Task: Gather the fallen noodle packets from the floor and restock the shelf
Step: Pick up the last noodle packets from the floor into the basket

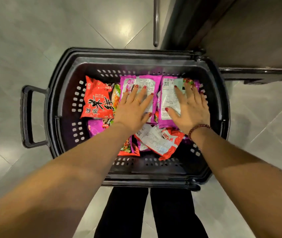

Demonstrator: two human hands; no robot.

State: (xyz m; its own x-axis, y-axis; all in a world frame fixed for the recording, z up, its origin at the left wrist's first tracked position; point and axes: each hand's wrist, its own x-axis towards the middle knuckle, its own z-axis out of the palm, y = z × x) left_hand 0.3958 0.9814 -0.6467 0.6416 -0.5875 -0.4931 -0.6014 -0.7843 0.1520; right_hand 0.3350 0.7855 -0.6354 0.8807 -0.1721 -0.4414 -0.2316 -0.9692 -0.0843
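Note:
A black plastic basket (pixel 62 93) stands on the floor in front of me, holding several noodle packets. My left hand (pixel 134 109) lies flat with spread fingers on a purple packet (pixel 147 83) at the basket's far middle. My right hand (pixel 190 107) lies flat on a second purple packet (pixel 168 98) to the right of it. A red packet (pixel 96 100) lies at the left. Another red packet (pixel 160 141), back side up, lies near me between my forearms. Neither hand grips anything.
The basket's handle (pixel 26 115) sticks out to the left. A dark shelf unit base (pixel 257 40) stands at the upper right, with a metal rail (pixel 155 21) beside it. Grey tiled floor (pixel 25 40) surrounds the basket. My legs in dark trousers (pixel 150 213) are below.

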